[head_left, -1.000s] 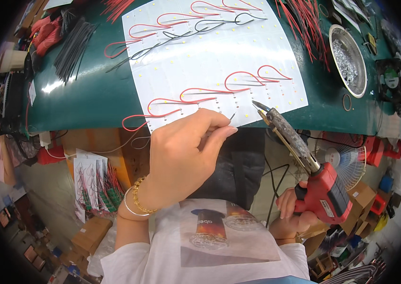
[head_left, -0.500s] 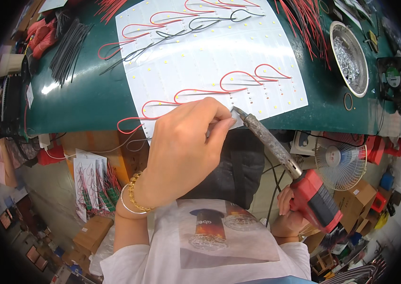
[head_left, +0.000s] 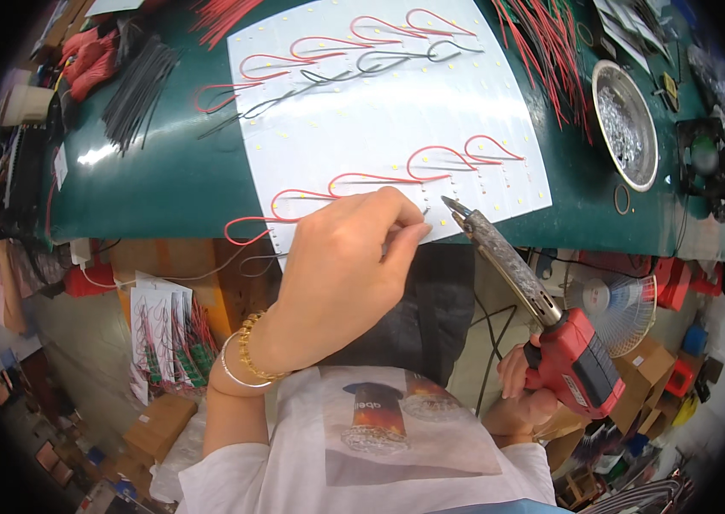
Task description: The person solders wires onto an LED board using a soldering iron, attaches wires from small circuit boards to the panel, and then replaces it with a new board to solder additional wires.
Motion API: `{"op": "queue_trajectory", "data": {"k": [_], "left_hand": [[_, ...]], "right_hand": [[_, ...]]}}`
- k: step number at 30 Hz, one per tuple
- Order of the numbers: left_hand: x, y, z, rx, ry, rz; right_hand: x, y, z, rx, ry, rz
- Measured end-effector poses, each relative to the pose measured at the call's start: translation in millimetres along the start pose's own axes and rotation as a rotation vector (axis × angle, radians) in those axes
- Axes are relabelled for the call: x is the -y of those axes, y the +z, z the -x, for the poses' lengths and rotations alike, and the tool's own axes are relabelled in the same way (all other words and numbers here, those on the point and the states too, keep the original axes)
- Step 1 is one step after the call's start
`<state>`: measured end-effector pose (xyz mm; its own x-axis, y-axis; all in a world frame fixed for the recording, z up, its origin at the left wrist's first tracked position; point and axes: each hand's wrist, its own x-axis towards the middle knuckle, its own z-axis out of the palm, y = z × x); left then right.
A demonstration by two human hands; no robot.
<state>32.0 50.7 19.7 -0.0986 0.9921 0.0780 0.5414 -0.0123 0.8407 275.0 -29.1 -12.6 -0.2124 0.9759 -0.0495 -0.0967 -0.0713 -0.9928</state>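
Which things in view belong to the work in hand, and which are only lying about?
Work in hand:
dark wire (left hand)
red soldering gun (right hand)
white sheet
black wire bundle, probably supply

Seemingly lying about:
fan
cardboard box

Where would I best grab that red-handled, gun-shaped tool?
Probably by its red handle, coming from the near side, as the right hand does. The handle is thick and forms the near end, while the metal barrel points away, narrowing to a tip by the white sheet.
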Motion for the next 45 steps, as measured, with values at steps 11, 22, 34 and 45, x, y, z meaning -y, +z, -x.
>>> {"op": "queue_trajectory", "data": {"k": [11,22,34,45], "left_hand": [[96.2,-133.8,-53.7,-0.533,0.079,-0.855],[136.3,-155.9,-85.8,-0.302,0.123,-0.876],[133.3,-156.7,-78.2,-0.427,0.182,-0.949],[121.8,-159.8,-76.5,-0.357,0.085,-0.733]], "right_hand": [[1.3,-2.8,-8.8,-0.168,-0.245,-0.114],[7.5,1.9,-15.4,-0.177,-0.188,-0.037],[15.3,4.6,-19.9,-0.324,-0.402,0.146],[10.0,-13.6,-19.0,-0.232,-0.526,0.152]]}}
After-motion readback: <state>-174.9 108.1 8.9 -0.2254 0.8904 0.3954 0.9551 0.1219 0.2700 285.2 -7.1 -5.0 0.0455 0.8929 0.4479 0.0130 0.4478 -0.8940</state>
